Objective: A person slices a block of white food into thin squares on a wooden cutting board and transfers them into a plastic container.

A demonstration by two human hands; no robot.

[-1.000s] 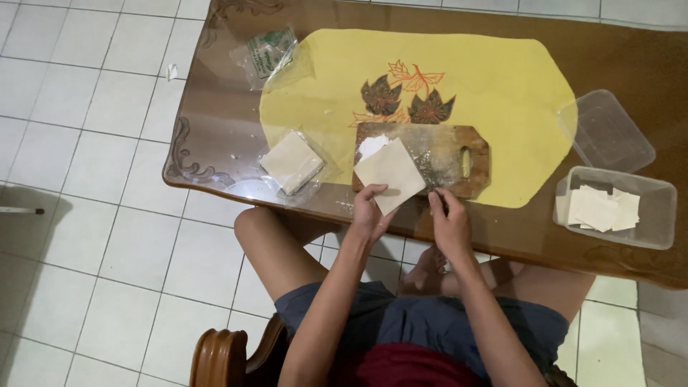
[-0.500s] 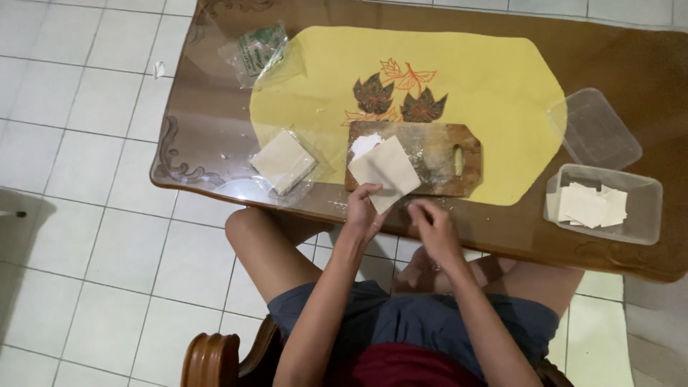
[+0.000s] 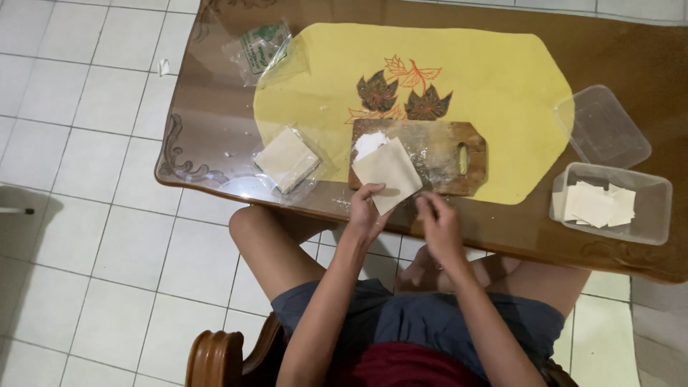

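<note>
One square dough wrapper [image 3: 388,173] is pinched at its near corner by left hand [image 3: 368,213] fingers over the wooden cutting board [image 3: 444,154]; right hand [image 3: 438,223] fingers curl narrow, empty; best peel slowly, supporting the thin sheet against tearing.

Both forearms reach forward to the near edge of the cutting board [image 3: 437,154], left hand [image 3: 368,213] pinching (fingers curled), right hand [image 3: 439,224] loosely cupped beside it.

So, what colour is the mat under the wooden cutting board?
Yellow, with a dark and orange leaf print; the mat shows in the head view.
</note>
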